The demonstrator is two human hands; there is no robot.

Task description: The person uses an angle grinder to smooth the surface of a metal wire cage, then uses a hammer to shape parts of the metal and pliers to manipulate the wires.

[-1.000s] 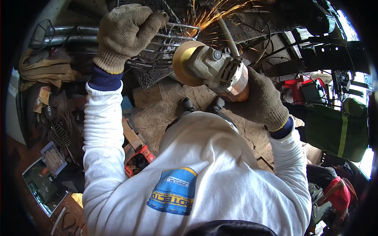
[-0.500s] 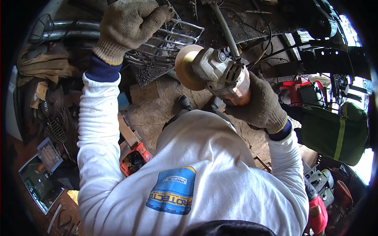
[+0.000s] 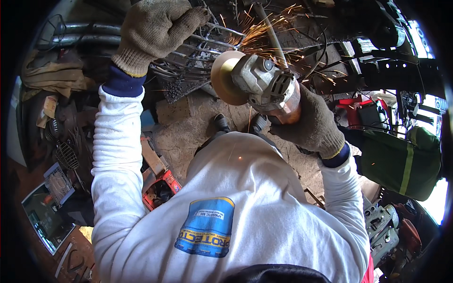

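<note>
My right hand (image 3: 311, 125), in a brown knit glove, is wrapped round the body of an angle grinder (image 3: 266, 87). Its round, tan disc (image 3: 227, 78) meets the end of a grate of thin metal rods (image 3: 200, 54), and orange sparks (image 3: 264, 35) spray off toward the far right. At the far left my gloved left hand (image 3: 153, 30) is closed above the grate's left part, its thumb pointing right. What lies inside that grip is hidden.
Metal tubes (image 3: 89, 35) lie far left, beside a brown cloth (image 3: 54, 78). A red crate (image 3: 163, 188) stands on the floor left of my body. To the right are a green bag (image 3: 394, 160) and grey metal machine parts (image 3: 381, 224). A metal pipe (image 3: 269, 30) slants behind the grinder.
Sparks now fly from the disc, where none showed before, and a few specks drop near my shirt. The grinder has barely shifted; my left hand stays in place.
</note>
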